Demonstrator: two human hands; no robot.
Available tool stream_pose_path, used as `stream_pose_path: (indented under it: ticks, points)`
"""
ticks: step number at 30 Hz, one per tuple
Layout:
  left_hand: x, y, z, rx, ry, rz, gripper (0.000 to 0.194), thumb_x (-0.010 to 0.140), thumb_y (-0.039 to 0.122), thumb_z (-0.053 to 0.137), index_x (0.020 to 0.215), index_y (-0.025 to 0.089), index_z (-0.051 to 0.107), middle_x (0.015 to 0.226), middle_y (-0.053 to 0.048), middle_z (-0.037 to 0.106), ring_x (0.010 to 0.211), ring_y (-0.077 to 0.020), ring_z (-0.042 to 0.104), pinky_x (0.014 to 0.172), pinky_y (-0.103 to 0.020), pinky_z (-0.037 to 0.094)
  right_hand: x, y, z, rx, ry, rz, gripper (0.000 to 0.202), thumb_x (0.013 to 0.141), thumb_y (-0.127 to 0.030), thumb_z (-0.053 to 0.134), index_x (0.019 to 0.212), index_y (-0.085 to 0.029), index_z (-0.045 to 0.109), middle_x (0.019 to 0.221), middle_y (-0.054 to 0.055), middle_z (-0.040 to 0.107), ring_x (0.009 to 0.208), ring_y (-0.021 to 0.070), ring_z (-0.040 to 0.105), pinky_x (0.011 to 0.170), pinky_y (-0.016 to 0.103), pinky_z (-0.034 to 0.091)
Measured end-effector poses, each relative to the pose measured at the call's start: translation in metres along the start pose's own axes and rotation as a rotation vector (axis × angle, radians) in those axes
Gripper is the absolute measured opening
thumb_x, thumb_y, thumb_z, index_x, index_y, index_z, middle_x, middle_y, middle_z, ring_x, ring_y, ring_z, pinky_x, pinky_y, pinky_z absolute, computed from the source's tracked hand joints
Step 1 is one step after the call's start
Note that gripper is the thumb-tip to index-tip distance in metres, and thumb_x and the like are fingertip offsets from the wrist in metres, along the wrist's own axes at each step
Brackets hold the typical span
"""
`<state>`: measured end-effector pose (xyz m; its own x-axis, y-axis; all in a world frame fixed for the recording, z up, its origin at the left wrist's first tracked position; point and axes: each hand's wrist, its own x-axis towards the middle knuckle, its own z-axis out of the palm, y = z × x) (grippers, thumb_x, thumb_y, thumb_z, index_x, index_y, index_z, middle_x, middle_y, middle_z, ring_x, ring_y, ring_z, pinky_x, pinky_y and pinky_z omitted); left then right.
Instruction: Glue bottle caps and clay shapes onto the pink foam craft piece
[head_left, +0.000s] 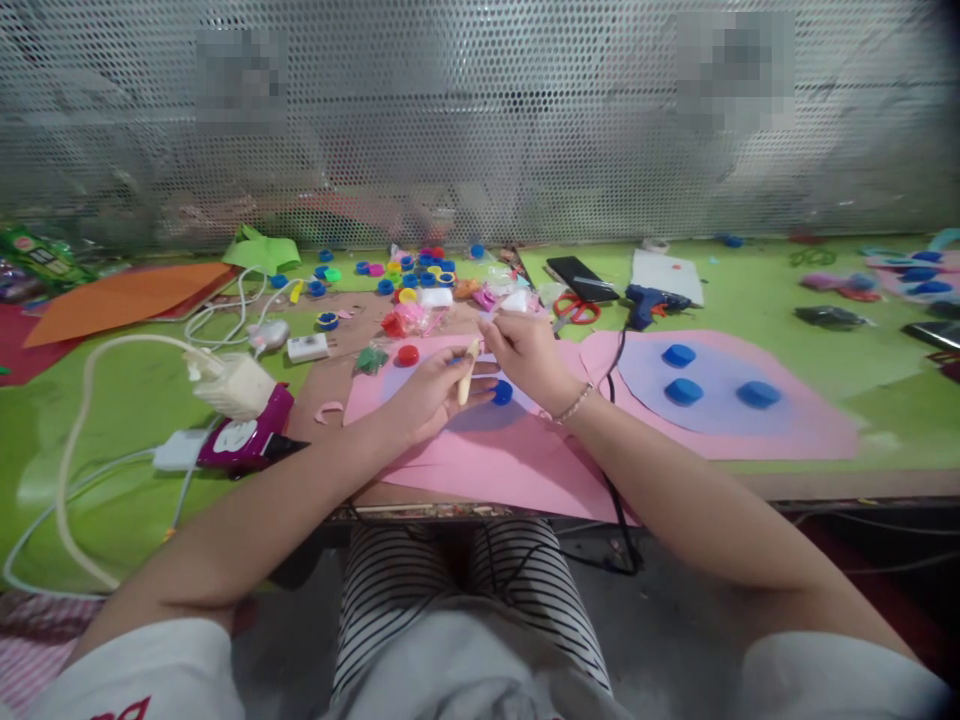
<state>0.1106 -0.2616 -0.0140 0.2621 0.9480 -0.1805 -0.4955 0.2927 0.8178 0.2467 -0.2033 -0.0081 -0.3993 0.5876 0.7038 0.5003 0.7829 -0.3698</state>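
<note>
My left hand (439, 392) holds a pale yellow stick-like piece (468, 374) between thumb and fingers, over a pink sheet (480, 470) with a lilac shape on it. Close to its upper end is my right hand (521, 355), its fingers pinched together; whatever they hold is too small to make out. A blue cap (502, 392) lies just beyond my left fingertips. To the left on the same sheet sits a red cap (407, 356), beside a green crumpled piece (371, 360).
At right, another pink sheet (825, 430) bears a lilac shape and blue caps (684, 391). Behind are red scissors (577, 308), a blue glue gun (645, 305), a phone (583, 279) and scattered caps. A purple power strip (247, 435) with cables stands left.
</note>
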Motion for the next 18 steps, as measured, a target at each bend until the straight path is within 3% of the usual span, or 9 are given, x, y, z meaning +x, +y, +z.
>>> stream_pose_path:
  ticks: [11,18]
  points:
    - [-0.0015,-0.0025,0.0024,0.046,0.037,0.008,0.006,0.082,0.009,0.045,0.083,0.015,0.047,0.074,-0.007,0.064,0.076,-0.0184,0.066,0.080,-0.039,0.050,-0.0019,-0.0023,0.0019,-0.088,-0.062,-0.027,0.038,0.092,-0.031,0.037,0.055,-0.018,0.039,0.059,0.001,0.041,0.057,0.0113,0.040,0.056,0.025,0.032]
    - [-0.0023,-0.0018,0.0031,0.091,0.036,0.023,0.006,0.083,0.009,0.044,0.085,0.015,0.045,0.069,-0.006,0.063,0.069,-0.0169,0.066,0.079,-0.039,0.051,-0.0031,-0.0049,0.0012,-0.115,-0.108,-0.039,0.036,0.091,-0.027,0.039,0.057,-0.017,0.044,0.059,0.001,0.041,0.059,0.0122,0.041,0.057,0.025,0.032]
